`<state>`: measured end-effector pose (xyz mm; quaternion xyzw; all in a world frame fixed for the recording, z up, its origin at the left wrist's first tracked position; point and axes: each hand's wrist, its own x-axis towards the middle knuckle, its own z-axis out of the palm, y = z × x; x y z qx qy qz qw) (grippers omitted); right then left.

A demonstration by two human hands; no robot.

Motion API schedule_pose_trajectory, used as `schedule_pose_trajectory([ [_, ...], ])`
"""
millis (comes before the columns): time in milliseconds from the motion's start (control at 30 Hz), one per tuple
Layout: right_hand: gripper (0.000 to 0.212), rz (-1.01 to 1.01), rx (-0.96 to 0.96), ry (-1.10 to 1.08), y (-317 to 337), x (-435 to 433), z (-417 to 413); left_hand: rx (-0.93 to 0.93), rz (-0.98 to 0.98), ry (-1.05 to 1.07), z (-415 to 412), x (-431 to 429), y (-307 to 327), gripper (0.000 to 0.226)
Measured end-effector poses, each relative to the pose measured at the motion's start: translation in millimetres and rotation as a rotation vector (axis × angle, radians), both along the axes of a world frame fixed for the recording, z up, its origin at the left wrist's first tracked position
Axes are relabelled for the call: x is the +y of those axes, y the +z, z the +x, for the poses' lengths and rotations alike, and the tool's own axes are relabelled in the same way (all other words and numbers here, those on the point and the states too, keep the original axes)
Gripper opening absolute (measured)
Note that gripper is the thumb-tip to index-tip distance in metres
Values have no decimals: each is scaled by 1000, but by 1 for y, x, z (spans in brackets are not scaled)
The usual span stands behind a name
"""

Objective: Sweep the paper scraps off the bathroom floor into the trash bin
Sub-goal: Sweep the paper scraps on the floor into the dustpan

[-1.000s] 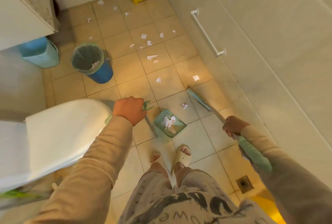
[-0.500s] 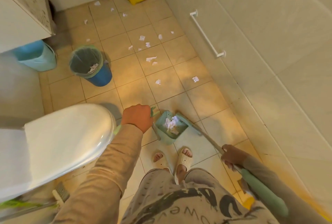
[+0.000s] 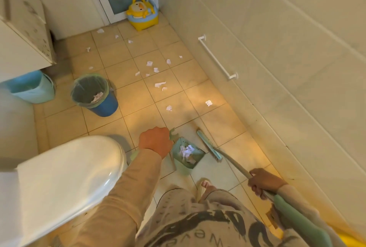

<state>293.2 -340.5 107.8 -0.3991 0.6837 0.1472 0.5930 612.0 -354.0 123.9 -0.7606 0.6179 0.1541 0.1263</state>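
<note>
Roughly halfway: my left hand [image 3: 155,141] grips the dustpan [image 3: 186,154], holding some scraps; right hand [image 3: 264,183] grips the broom [image 3: 210,145]. More scraps [image 3: 160,84] litter mid-frame; bin [image 3: 93,94] centre-left.

A white toilet [image 3: 65,179], a yellow duck potty [image 3: 143,14], a wall rail [image 3: 216,58].
</note>
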Motion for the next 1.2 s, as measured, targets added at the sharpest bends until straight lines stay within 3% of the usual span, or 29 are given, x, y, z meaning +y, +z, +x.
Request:
schedule_pose_trajectory([
  [267, 51, -30, 2, -212, -21, -28, -5, -20, -61, -18, 7, -19, 0, 32],
  [433, 59, -65, -49, -225, -26, -76, -15, -34, -85, -3, -1, -58, -2, 31],
  [667, 39, -92, -12, -30, -33, -189, -35, -45, -46, 56, -20, -138, 1, 29],
  [867, 5, -101, 10, 153, -32, -288, -58, -72, 12, 95, -32, -194, 6, 28],
  [1000, 33, -164, 122, 284, -38, -346, -53, -70, 41, 116, -29, -218, 9, 27],
  [1200, 21, -155, -9, 167, -53, -376, -47, -45, 129, 132, -14, -230, 7, 31],
])
